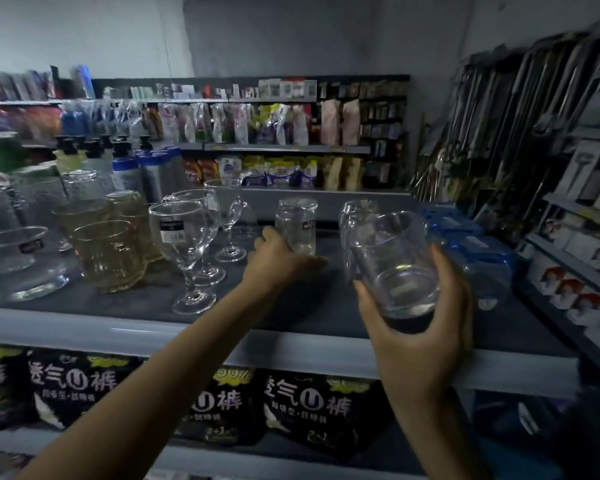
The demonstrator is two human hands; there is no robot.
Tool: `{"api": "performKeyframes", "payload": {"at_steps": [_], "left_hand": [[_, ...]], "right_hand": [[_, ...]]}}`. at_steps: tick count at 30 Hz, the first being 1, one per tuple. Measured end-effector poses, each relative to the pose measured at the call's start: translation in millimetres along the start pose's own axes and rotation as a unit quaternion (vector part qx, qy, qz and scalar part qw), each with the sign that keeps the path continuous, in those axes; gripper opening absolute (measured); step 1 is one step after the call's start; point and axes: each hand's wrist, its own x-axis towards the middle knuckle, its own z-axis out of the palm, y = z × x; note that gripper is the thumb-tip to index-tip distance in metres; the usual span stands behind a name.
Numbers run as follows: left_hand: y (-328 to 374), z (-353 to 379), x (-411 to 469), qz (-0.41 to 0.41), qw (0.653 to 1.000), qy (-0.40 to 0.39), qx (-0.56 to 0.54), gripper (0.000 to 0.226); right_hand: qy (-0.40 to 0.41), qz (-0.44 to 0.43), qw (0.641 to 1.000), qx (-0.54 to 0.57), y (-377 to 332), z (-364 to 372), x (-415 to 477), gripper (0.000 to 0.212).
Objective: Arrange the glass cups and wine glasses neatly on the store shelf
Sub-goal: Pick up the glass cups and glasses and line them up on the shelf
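1. My right hand (416, 337) has its fingers clamped round a clear short glass tumbler (395, 268), tilted centre-right over the dark grey shelf (302, 306). I guess it's waiting for a slot.
2. Left hand (281, 256) is against the upturned clear glass cup (297, 225) mid-frame. Can't tell its grip.

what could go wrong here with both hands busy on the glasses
1. The left hand grips the labelled glass cup with its forearm close beside the wine glasses. A leftward pull back might tip the front one, which stands near the shelf edge.
2. The right hand holds a tumbler tilted, close in front of another clear glass. They may clink or chip.
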Motion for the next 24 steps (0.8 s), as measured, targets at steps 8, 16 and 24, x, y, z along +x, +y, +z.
{"api": "performKeyframes", "payload": {"at_steps": [8,16,24], "left_hand": [[12,22,10,-0.025,0.997,0.048,0.056,0.102],[2,1,0,-0.026,0.994,0.01,-0.109,0.086],[21,-15,-55,-0.028,0.923,0.004,-0.385,0.075]], "right_hand": [[0.016,-0.009,1.0,0.02,8,0,-3,0.079],[0.002,-0.006,1.0,0.024,13,2,-6,0.079],[0.025,0.026,0.998,0.048,11,1,-5,0.079]]}}
